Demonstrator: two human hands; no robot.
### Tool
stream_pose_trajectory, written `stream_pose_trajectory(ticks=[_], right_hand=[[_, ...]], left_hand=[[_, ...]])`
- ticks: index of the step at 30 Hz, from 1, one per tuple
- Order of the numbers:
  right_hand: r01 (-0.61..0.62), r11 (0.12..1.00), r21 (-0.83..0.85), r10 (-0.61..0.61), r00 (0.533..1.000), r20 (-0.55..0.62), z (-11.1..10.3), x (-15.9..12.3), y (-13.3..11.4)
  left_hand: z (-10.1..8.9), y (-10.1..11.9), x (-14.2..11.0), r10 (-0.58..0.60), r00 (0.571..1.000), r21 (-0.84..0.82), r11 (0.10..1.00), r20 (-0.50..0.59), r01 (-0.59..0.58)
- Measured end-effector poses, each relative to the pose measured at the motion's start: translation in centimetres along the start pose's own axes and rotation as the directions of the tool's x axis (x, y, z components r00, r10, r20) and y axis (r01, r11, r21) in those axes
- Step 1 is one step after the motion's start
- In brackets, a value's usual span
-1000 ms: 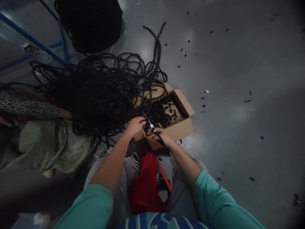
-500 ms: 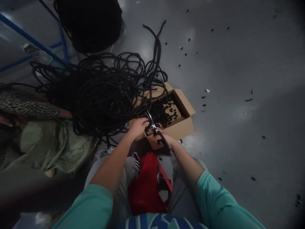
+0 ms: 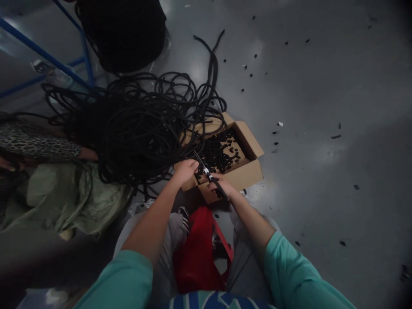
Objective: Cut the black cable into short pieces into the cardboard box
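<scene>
My right hand [image 3: 224, 188] is closed round the black handles of a pair of scissors [image 3: 207, 174], whose blades point up and left over an open cardboard box [image 3: 244, 174]. My left hand [image 3: 185, 170] is closed at the box's near left corner, pinching the end of a black tube [image 3: 197, 165] right beside the blades. Inside the box lie several short black tube pieces [image 3: 222, 152]. A big tangled heap of black tubing [image 3: 138, 124] spreads on the floor to the left and runs into the box.
A red stool [image 3: 199, 249] is between my knees. Green cloth [image 3: 64, 197] lies at the left, with another person's leopard-print sleeve [image 3: 35, 143] above it. A blue metal frame [image 3: 64, 64] and a dark bag [image 3: 124, 32] stand behind the heap. Black offcuts dot the grey floor [image 3: 322, 107].
The scissor blades opened half a second ago and are nearly together again now. My left hand has shifted slightly up and right toward the blades. Everything else has stayed put.
</scene>
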State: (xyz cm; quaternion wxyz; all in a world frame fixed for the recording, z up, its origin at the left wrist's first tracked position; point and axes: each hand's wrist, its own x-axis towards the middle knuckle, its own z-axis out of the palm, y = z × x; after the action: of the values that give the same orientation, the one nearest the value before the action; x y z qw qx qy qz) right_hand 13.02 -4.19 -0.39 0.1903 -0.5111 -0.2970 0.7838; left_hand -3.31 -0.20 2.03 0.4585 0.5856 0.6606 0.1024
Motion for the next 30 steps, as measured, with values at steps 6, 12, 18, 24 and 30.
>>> stream_pose_trajectory(ticks=[6,12,18,24,30], right_hand=[[0.010,0.995,0.103,-0.019,0.996,0.085,0.1,-0.4,-0.3],[0.047,0.983,0.176,-0.079,0.981,0.179,-0.7,0.0,0.4],[0.096,0.991,0.091,-0.111,0.979,0.169,-0.9,0.1,0.5],[0.063,0.997,0.043,-0.067,0.992,0.102,-0.1,-0.3,-0.1],[0.122,0.992,-0.004,-0.121,0.989,0.090,-0.4,0.0,0.2]], left_hand=[[0.1,0.3,-0.1,0.012,0.999,-0.033,0.999,-0.037,-0.014],[-0.1,0.0,0.0,0.027,0.988,0.020,1.000,-0.151,-0.024],[-0.6,-0.2,0.3,0.034,0.971,0.053,0.998,-0.238,-0.022],[-1.1,0.2,0.1,0.023,0.973,0.103,0.995,-0.229,0.001],[-0.8,0.0,0.1,-0.038,0.984,-0.085,0.996,-0.173,0.023]])
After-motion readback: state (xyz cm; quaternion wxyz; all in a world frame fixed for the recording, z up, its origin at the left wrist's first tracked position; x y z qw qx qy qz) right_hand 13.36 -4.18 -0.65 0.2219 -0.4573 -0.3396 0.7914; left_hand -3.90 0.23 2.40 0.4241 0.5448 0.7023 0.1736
